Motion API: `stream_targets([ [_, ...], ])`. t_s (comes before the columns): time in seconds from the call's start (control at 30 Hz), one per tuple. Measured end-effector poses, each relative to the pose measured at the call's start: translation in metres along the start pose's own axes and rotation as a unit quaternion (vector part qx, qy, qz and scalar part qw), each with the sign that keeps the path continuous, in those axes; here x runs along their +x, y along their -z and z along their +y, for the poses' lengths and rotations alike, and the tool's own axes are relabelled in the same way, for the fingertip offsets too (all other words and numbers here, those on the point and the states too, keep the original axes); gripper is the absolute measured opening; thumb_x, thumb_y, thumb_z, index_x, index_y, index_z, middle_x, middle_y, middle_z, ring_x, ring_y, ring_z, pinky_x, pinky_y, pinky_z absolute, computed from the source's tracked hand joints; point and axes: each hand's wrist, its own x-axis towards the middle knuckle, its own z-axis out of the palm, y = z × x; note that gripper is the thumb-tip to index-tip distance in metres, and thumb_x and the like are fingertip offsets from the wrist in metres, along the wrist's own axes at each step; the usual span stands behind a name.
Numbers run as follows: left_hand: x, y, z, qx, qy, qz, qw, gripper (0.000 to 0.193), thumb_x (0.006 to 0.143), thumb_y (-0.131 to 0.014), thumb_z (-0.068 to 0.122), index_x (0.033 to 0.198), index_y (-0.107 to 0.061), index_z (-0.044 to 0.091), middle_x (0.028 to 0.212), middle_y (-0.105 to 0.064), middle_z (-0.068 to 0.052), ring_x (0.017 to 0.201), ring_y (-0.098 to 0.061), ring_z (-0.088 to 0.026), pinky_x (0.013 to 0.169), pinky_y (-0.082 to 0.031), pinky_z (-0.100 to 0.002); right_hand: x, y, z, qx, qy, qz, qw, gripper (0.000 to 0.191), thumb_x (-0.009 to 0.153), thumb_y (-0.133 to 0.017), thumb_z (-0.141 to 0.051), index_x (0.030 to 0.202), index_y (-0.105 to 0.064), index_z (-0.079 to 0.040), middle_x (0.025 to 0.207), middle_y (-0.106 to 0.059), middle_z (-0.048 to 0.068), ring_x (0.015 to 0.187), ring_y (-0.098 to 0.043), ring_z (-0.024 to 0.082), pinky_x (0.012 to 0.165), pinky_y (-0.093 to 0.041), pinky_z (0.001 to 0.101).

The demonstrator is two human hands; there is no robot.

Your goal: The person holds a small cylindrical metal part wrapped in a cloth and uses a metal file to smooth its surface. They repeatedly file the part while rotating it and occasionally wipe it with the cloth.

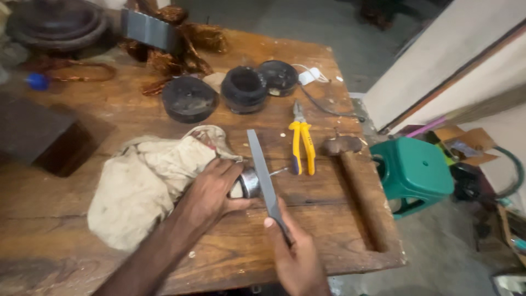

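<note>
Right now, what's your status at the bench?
Left hand grips round metal part. Right hand holds flat file across it. Yellow pliers, hammer close by.

I'm in a small repair workshop. My worn, scarred wooden surface (82,230) fills most of the frame, stained and scratched. Toward the right lie yellow-handled pliers (302,143) and a hammer (359,186) with a wooden handle. At the upper middle sit three black round machine parts (189,98), with tangled copper winding wire (181,49) behind them at the top. A grimy rag (142,181) lies at centre left. At the right edge stands a green plastic stool (413,170) on a bare concrete floor (438,252), with clutter beyond.
</note>
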Motion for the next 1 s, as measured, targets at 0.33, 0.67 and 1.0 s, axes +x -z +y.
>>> stream_targets([
  [0.33,0.003,0.006,-0.001,0.007,0.003,0.004,1.000,0.088,0.063,-0.078,0.065,0.114,-0.065,-0.006,0.108,-0.064,-0.021,0.103,-0.057,-0.033,0.088,-0.055,-0.043,0.005,-0.010,-0.016,-0.165,-0.322,-0.007,0.932,0.059,0.101,-0.058,-0.038,0.159,-0.051,-0.030,0.131,-0.075,0.017,0.115,-0.076,0.016,0.100,-0.056,0.0272],
  [0.67,0.003,-0.002,-0.007,0.015,-0.011,0.010,1.000,0.089,0.063,-0.081,0.065,0.111,-0.066,-0.008,0.106,-0.064,-0.020,0.105,-0.057,-0.034,0.088,-0.055,-0.044,0.028,-0.011,-0.030,-0.065,-0.122,0.010,0.990,0.053,0.102,-0.059,-0.034,0.153,-0.051,-0.020,0.111,-0.079,0.020,0.104,-0.074,0.025,0.090,-0.055,0.0313],
  [1.0,0.001,0.001,-0.004,0.012,-0.009,0.018,1.000,0.081,0.063,-0.083,0.062,0.109,-0.066,-0.003,0.105,-0.065,-0.017,0.106,-0.058,-0.034,0.091,-0.053,-0.042,0.029,0.001,-0.055,-0.151,-0.112,-0.004,0.982,0.048,0.101,-0.060,-0.034,0.147,-0.056,-0.024,0.104,-0.071,0.026,0.099,-0.077,0.031,0.079,-0.059,0.0375],
])
